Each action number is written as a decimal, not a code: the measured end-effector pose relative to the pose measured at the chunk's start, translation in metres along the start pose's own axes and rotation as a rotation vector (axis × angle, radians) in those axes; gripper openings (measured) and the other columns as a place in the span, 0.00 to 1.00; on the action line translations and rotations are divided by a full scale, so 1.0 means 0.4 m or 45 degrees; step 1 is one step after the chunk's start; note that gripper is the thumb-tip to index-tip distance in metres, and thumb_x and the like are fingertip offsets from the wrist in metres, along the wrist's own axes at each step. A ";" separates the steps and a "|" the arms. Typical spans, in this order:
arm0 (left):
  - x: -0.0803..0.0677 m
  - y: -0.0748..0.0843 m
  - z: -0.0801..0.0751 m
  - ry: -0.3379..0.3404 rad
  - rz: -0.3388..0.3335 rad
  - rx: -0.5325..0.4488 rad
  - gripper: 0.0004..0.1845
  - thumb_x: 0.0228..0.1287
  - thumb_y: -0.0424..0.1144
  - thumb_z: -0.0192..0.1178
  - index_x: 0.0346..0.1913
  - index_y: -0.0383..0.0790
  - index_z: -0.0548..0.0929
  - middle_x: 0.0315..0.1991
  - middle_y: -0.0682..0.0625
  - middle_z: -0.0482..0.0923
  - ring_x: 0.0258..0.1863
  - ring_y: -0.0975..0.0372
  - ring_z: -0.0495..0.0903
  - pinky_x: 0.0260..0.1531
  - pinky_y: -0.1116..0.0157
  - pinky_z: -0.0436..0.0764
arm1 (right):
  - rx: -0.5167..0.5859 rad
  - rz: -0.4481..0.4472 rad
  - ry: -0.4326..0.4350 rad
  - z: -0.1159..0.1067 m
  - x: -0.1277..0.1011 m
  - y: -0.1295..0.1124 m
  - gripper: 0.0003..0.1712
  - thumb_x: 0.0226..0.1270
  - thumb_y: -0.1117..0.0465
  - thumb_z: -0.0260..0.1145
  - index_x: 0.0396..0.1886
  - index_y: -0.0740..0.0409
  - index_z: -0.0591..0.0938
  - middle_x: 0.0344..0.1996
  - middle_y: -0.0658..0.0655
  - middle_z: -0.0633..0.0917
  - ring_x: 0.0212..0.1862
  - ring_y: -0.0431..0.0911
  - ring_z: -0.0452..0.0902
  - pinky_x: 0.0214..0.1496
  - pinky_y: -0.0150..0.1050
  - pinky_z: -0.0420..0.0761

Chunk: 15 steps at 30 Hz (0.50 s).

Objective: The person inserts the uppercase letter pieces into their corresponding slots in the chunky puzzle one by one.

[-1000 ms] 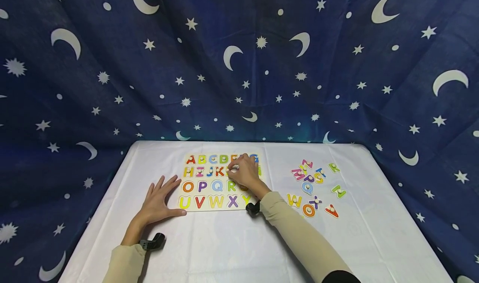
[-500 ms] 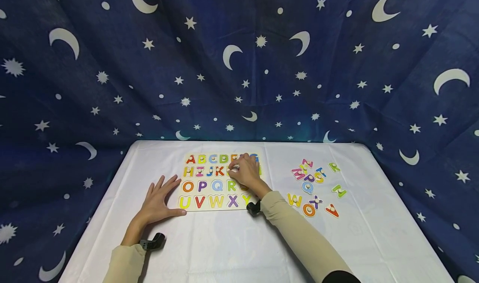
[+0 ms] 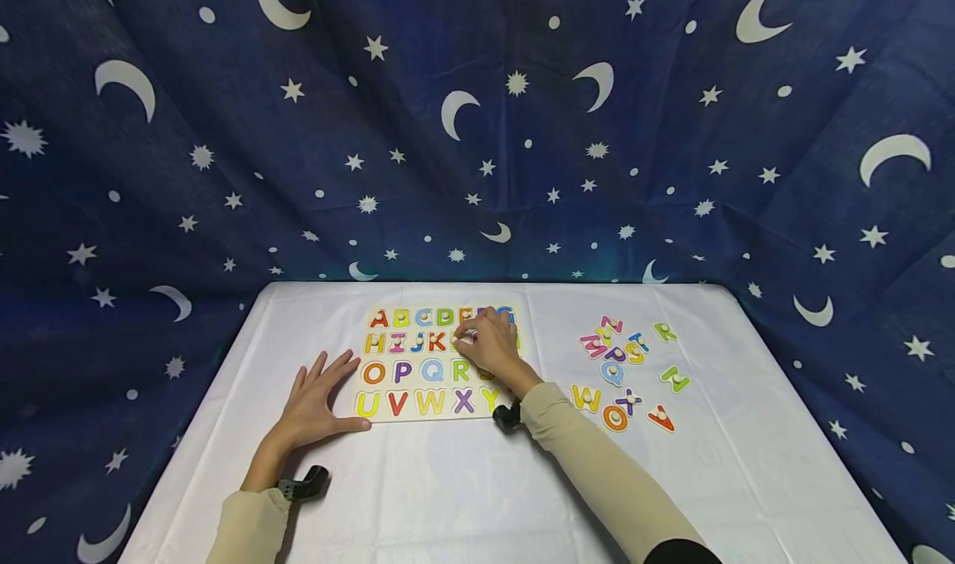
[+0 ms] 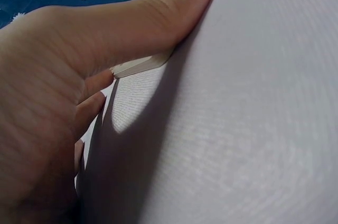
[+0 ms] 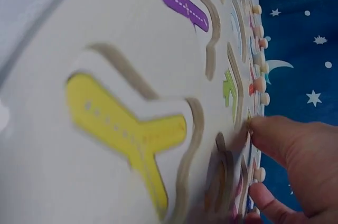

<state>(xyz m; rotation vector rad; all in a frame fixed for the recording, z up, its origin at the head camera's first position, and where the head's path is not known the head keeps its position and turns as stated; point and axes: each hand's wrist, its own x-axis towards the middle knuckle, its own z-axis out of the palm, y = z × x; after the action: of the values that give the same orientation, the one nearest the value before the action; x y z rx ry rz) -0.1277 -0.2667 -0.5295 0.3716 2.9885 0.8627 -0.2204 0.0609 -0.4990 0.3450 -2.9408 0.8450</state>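
Two hands on white-clothed table (image 3: 448, 498): left hand (image 3: 317, 402) flat, right hand (image 3: 488, 344) pinching letter peg, starry backdrop (image 3: 477, 133).

— Left hand (image 3: 317, 402)?
— Flat, palm down, fingers spread and straight, thumb out to the side; forearm in a beige sleeve.
— Right hand (image 3: 488, 344)?
— Reached forward on an extended arm, fingers (image 5: 282, 145) curled downward, tips pinched together; what they pinch is hidden.
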 end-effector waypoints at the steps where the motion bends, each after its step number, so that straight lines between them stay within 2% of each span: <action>1: 0.000 0.001 0.000 0.001 0.002 0.001 0.62 0.36 0.66 0.80 0.76 0.42 0.69 0.79 0.40 0.59 0.80 0.37 0.42 0.75 0.34 0.35 | 0.013 -0.015 -0.008 -0.004 -0.002 0.002 0.07 0.63 0.49 0.76 0.40 0.41 0.92 0.50 0.55 0.81 0.54 0.55 0.68 0.52 0.52 0.69; 6: -0.001 0.004 -0.005 0.002 0.007 0.004 0.62 0.36 0.66 0.80 0.76 0.42 0.69 0.79 0.40 0.59 0.80 0.37 0.42 0.75 0.34 0.36 | 0.126 -0.104 -0.022 -0.038 -0.015 0.029 0.15 0.64 0.51 0.76 0.50 0.46 0.90 0.51 0.57 0.83 0.54 0.55 0.70 0.56 0.55 0.71; 11: -0.001 0.008 -0.007 0.002 0.002 0.009 0.61 0.36 0.65 0.80 0.76 0.42 0.69 0.79 0.39 0.59 0.80 0.36 0.42 0.75 0.34 0.36 | 0.175 -0.172 0.063 -0.090 -0.030 0.087 0.17 0.64 0.55 0.77 0.52 0.51 0.89 0.50 0.57 0.85 0.50 0.55 0.71 0.54 0.56 0.73; 15: -0.002 0.010 -0.008 0.006 0.009 0.007 0.61 0.36 0.65 0.81 0.75 0.41 0.69 0.79 0.39 0.59 0.80 0.36 0.43 0.75 0.34 0.37 | 0.210 -0.163 0.135 -0.134 -0.048 0.145 0.18 0.63 0.57 0.78 0.52 0.54 0.89 0.50 0.59 0.85 0.49 0.56 0.71 0.51 0.54 0.72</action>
<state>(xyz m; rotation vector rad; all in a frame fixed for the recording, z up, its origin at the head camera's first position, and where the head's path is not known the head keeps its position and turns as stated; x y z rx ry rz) -0.1262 -0.2651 -0.5247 0.3816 2.9962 0.8571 -0.2153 0.1408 -0.4856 0.4766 -2.7259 1.0553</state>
